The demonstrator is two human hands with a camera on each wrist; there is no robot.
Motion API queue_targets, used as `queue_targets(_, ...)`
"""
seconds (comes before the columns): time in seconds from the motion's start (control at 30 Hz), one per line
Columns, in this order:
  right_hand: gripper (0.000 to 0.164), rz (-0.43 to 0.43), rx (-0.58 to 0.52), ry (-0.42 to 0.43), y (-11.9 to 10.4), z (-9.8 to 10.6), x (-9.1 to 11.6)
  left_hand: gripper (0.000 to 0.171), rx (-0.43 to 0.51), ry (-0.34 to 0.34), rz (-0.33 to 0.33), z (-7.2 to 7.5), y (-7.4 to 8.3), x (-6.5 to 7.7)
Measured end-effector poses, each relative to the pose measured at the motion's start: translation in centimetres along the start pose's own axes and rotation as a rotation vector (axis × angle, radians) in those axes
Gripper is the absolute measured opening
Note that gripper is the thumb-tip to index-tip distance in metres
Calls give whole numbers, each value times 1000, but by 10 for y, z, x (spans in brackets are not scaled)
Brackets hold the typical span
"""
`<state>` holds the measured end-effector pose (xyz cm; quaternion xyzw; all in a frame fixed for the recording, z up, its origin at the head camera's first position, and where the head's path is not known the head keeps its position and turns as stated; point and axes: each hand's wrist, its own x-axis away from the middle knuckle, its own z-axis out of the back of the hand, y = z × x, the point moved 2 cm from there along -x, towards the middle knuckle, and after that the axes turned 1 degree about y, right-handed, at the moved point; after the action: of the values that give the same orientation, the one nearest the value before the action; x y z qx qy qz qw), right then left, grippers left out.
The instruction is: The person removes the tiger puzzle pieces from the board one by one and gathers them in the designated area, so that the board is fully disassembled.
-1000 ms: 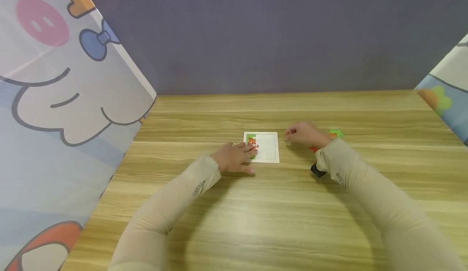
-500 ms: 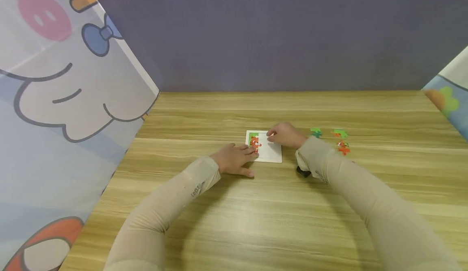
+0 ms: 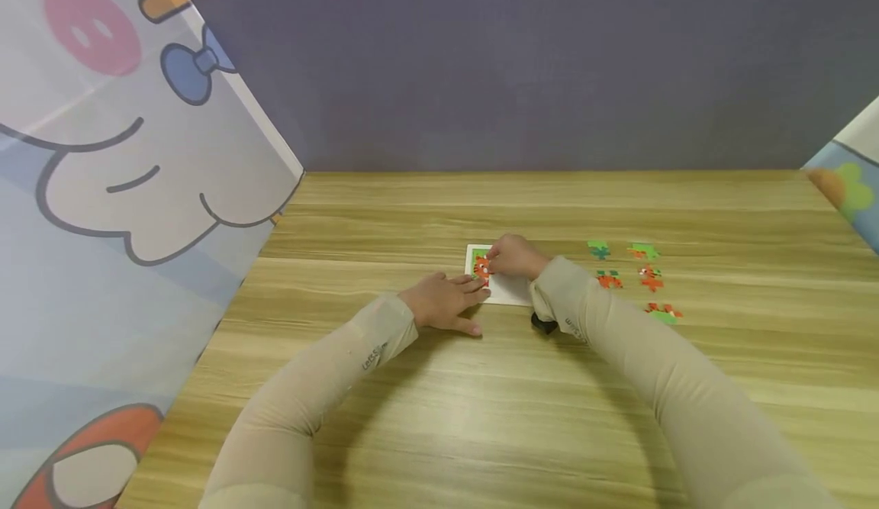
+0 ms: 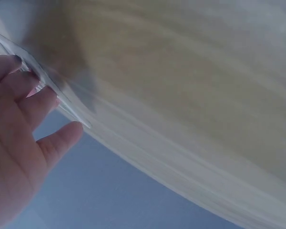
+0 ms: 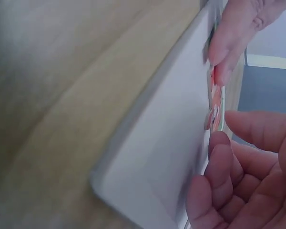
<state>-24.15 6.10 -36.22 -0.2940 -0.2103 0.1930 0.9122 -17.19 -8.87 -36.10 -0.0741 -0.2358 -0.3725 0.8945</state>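
A white square puzzle tray (image 3: 511, 289) lies on the wooden table, with tiger pieces on green along its left side. Flat across that side rests my left hand (image 3: 445, 303), its fingers spread and the fingertips over the tiger pieces (image 3: 481, 267). My right hand (image 3: 516, 256) reaches over the tray's upper part, thumb and fingertips pinching a puzzle piece that they mostly hide, right beside the tiger's face. In the right wrist view, the curled fingers (image 5: 219, 160) meet the orange piece edge. Spread left fingers (image 4: 38, 102) lie over the tray's edge in the left wrist view.
Right of the tray lie several loose puzzle pieces: a green one (image 3: 598, 249), an orange-and-green one (image 3: 644, 250), a striped one (image 3: 609, 280), a tiger-face one (image 3: 650, 277) and a red-and-green one (image 3: 664, 312). A dark panel (image 3: 549, 66) stands behind the table.
My right hand has moved left from beside the loose pieces onto the tray, up to the tiger pieces. My left hand has stayed on the tray. More loose pieces show now.
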Motion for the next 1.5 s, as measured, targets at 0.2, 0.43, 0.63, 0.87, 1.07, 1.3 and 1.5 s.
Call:
queue_targets(0.2, 31, 3, -65, 14, 0, -1, -2, 76, 19, -1, 12, -3, -4, 1)
queue_targets(0.43, 18, -80, -276, 60, 11, -5, -6, 70, 40, -2, -2, -3, -6, 1)
queue_targets(0.63, 20, -161, -380, 113, 14, -9, -7, 68, 50, 8, -12, -1, -4, 1)
queue_targets(0.87, 14, -180, -453, 174, 14, -12, -8, 68, 49, -8, 6, 0, -3, -3)
queue_targets(1.07, 13, -132, -429, 212, 13, -10, -9, 67, 55, -19, 16, 1, -4, -5)
queue_targets(1.3, 38, -123, -470, 212, 11, -10, -8, 66, 68, -18, 10, 4, -2, -2)
queue_targets(1.5, 41, -123, -508, 169, 10, -9, -8, 65, 86, -15, 14, 4, -3, -1)
